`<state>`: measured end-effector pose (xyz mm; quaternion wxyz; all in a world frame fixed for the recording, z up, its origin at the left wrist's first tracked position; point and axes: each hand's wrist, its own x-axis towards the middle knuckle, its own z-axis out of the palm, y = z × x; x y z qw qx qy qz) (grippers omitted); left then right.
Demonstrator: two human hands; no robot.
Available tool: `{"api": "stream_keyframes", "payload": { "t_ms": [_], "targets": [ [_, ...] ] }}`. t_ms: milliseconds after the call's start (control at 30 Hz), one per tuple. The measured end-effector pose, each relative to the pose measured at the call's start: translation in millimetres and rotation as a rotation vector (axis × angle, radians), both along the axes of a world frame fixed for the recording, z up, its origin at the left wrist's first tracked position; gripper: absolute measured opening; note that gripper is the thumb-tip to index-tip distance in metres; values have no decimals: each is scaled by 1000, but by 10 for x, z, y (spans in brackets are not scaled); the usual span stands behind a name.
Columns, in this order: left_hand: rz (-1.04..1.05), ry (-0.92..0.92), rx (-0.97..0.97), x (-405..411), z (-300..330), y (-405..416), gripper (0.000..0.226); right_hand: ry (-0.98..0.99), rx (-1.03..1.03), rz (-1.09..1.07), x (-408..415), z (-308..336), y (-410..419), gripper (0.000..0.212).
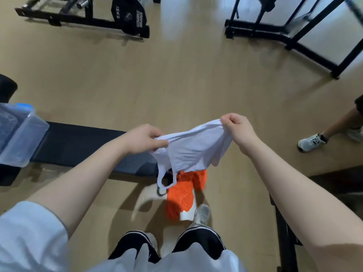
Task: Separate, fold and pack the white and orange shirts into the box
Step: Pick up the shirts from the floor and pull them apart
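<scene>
In the head view, the person stands over a wooden floor (176, 85) and holds a white shirt (194, 152) in the air with both hands. The left hand (145, 137) pinches one end of the white shirt, its fingers and thumb curled around the cloth, and the right hand (238, 127) grips the other end in a closed fist. The cloth hangs between them, with a loop of strap falling down under the left hand. The landmark here is the black bench (84, 146), which lies across the left part of the view. The white shirt hangs above the right end of the bench and just past it. Under the white shirt, at the right end of the bench, an orange shirt (180, 195) lies crumpled on the floor; something white seems to lie under it, but the picture is blurred there and I cannot tell what it is. On the left end of the bench stands a clear plastic box (21, 134) with a blue part at its top. Beyond the bench, far across the floor, a black weight plate (130, 16) leans on a black frame. Well to the right of the bench, another person's foot in a white shoe (311, 142) rests on the floor.
</scene>
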<state>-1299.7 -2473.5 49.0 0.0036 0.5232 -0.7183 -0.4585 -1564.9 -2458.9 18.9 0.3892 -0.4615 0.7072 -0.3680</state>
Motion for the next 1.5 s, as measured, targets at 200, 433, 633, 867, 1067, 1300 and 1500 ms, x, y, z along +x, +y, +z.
{"api": "stream_keyframes", "payload": {
  "t_ms": [200,433,633,867,1067,1300,1500],
  "targets": [
    [180,544,100,-16,257,260,7,55,-73,-190,488,-53,332,15],
    [-31,563,78,-117,324,547,16,-255,-294,62,1143,351,1032,31],
    [-154,315,-320,33,265,635,9,27,-95,154,1256,508,1100,5],
    [-17,232,-327,230,-288,792,10,-465,11,-63,1348,401,1239,23],
    [50,132,-253,258,-749,832,6,-736,19,-257,1245,358,1295,21],
    [143,-163,-105,351,-1345,815,17,-828,-34,-408,900,429,1349,15],
    [333,55,-159,13,-1215,724,24,-468,155,-422,562,134,1334,20]
  ]
}}
